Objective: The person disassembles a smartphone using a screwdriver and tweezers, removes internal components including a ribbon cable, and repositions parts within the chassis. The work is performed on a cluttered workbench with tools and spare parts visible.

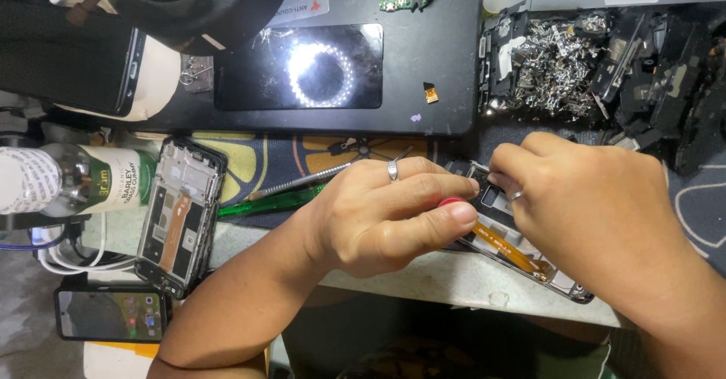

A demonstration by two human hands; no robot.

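My left hand (378, 212) fingers are pinching a red tool (451, 202); right hand (582, 205) fingers are pressing the phone frame (522, 254), overhanging the counter (423, 277) edge.

Both hands close together, left hand (382, 216) fingers curled, right hand (590, 197) pinching

Parts heap (560, 69) behind, bottle (68, 178) far left.
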